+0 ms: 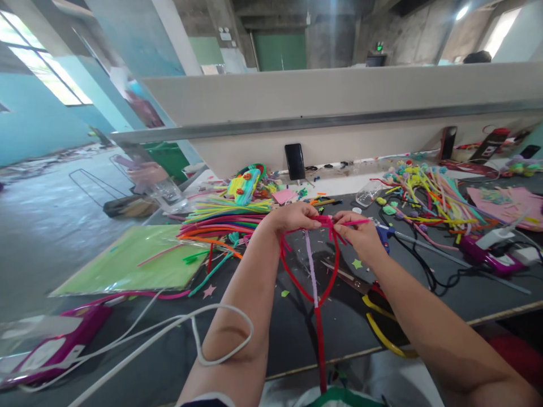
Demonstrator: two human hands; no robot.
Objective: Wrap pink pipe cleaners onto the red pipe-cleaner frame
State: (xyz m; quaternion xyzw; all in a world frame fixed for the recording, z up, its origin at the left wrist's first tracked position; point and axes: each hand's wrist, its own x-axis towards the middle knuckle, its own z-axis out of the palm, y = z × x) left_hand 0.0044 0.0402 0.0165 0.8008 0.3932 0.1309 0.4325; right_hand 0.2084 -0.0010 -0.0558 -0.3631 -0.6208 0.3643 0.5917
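Both hands work above the dark table, holding a shape bent from red pipe cleaners. It forms a heart-like loop with a long red stem running down toward me and a pale lilac pipe cleaner along its middle. My left hand pinches the top of the loop from the left. My right hand pinches the twisted red ends at the top from the right, a pink end sticking out past its fingers.
A bundle of coloured pipe cleaners and a green sheet in plastic lie left. More pipe cleaners, a blue glue gun, scissors, a purple glue gun and cables lie right. A phone leans on the partition.
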